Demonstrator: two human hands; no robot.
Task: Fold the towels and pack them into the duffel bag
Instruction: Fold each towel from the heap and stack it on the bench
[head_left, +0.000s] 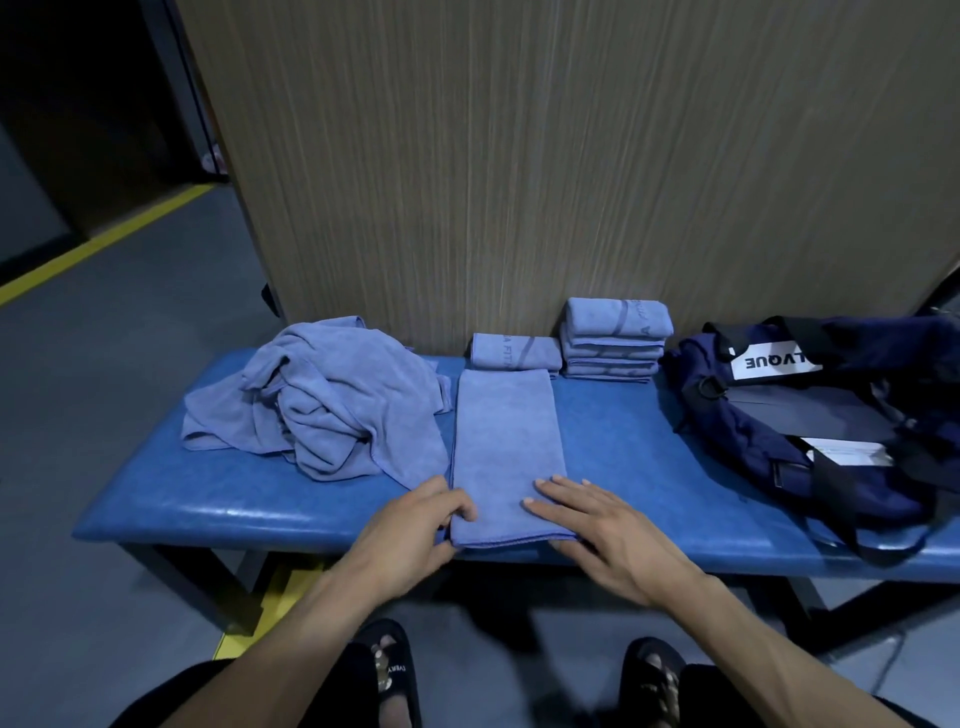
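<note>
Several folded towels (615, 340) already sit stacked at the back of the blue bench (208, 499), one more (516, 352) beside them; none is in the duffel bag (810, 415) yet, as far as we see. Our left hand (410, 525) pinches the long half-folded towel (506, 457) at its near corner while our right hand (597, 525) presses flat on it; a crumpled pile (322, 405) awaits

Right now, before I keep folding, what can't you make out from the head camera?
- Duffel bag: right end cut off by the frame edge; its inside is dark, contents unreadable.
- Crumpled towel pile: towel count hidden by overlapping folds.
- Left hand: fingertips curl under the long towel, so its grip is hidden.
- Folded stack: printed lettering too small.
</note>
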